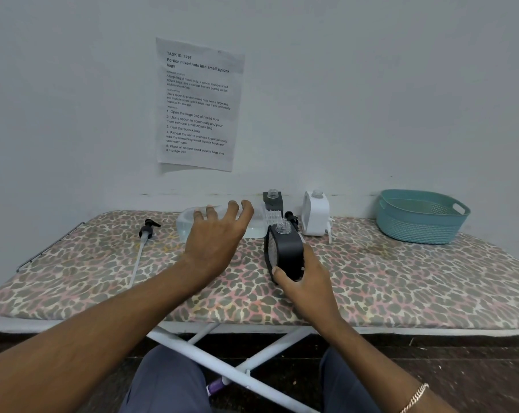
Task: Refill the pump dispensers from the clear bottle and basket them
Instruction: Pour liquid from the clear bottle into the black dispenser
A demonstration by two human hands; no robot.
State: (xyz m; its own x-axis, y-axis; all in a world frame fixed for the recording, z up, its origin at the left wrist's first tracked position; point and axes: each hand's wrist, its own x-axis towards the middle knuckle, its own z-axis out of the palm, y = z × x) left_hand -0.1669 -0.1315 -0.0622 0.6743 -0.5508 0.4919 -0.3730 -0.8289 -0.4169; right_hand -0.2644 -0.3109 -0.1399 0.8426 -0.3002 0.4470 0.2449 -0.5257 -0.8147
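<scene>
On the board (401, 278), the left hand (213, 236) is lying spread on the tipped clear bottle (183, 225). The right hand (308, 281) is gripping 1 black dispenser (285, 251). None of 3 is sitting in the basket (416, 231).

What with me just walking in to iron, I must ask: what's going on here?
A person is working at the ironing board. The left hand lies over the clear bottle, on its side; the right hand grips a dark dispenser with its neck open. A pump lies at left, a basket at right.
</scene>
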